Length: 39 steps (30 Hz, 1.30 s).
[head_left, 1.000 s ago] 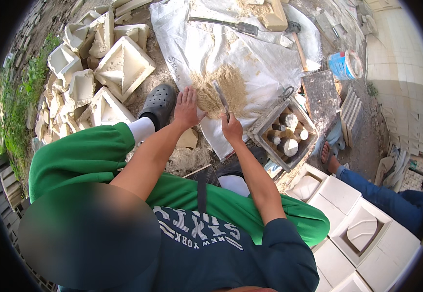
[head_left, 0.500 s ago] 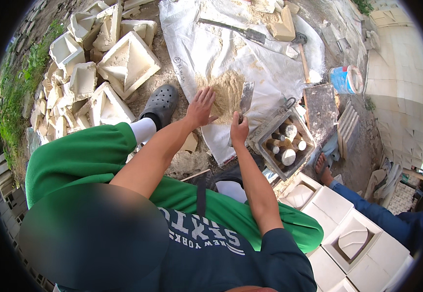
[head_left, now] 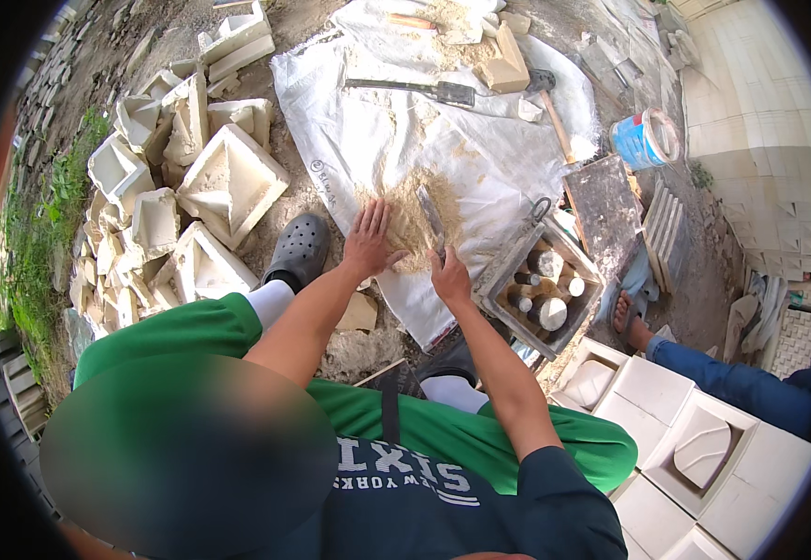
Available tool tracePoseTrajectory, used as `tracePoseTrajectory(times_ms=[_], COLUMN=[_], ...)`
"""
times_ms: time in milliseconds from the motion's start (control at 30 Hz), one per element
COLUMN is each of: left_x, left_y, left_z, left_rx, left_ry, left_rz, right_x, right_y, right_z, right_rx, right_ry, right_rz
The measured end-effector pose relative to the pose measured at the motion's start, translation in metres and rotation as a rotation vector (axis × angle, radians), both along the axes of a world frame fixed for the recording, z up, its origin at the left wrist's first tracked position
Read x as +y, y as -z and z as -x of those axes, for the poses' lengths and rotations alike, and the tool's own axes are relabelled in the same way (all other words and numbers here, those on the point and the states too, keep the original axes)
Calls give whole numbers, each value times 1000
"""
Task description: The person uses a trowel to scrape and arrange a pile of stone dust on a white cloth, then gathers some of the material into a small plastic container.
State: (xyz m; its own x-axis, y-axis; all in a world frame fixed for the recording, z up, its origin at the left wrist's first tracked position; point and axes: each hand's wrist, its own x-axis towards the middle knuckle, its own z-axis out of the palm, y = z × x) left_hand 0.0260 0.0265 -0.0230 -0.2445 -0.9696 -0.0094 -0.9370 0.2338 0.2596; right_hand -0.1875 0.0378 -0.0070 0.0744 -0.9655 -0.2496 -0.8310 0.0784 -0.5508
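Note:
My left hand [head_left: 366,241] lies flat, fingers spread, at the left side of a patch of tan sandy powder [head_left: 413,233] on a white woven sheet [head_left: 335,121]. In my right hand [head_left: 449,277] is a narrow scraper [head_left: 431,215]. Its flat metal blade points away from me over the powder and shows nearly edge-on. The grip is mostly hidden by my fingers. Just right of that hand stands a grey rectangular box [head_left: 496,287] holding several round, pale-ended tools.
Broken cream block moulds [head_left: 235,180] are heaped at left. A long flat bar [head_left: 405,89], a hammer [head_left: 557,121] and an angular block [head_left: 505,63] lie on the far sheet. A blue-and-white bucket [head_left: 631,142] stands right. Hollow pale blocks [head_left: 704,448] and another person's leg [head_left: 723,381] are near right.
The scraper blade has turned from broad face to nearly edge-on and tilts further left over the powder. My left hand stays flat at the powder's edge. The whole view has shifted slightly.

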Motion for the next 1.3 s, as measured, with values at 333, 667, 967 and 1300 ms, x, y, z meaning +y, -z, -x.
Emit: tracePoseTrajectory(times_ms=[333, 667, 967, 1300], left_x=[-3, -19, -12, 23], left_y=[-11, -12, 2, 4], left_z=[-20, -24, -24, -20], left_rx=[-81, -23, -79, 79], left_ry=[-21, -2, -122, -334], left_rz=[-32, -228, -94, -66], right_x=[21, 27, 44, 50], right_y=[4, 0, -2, -1], right_z=[-7, -15, -13, -28], right_rx=[-108, -57, -181, -12], right_ry=[94, 84, 106, -56], right_rz=[72, 107, 72, 38])
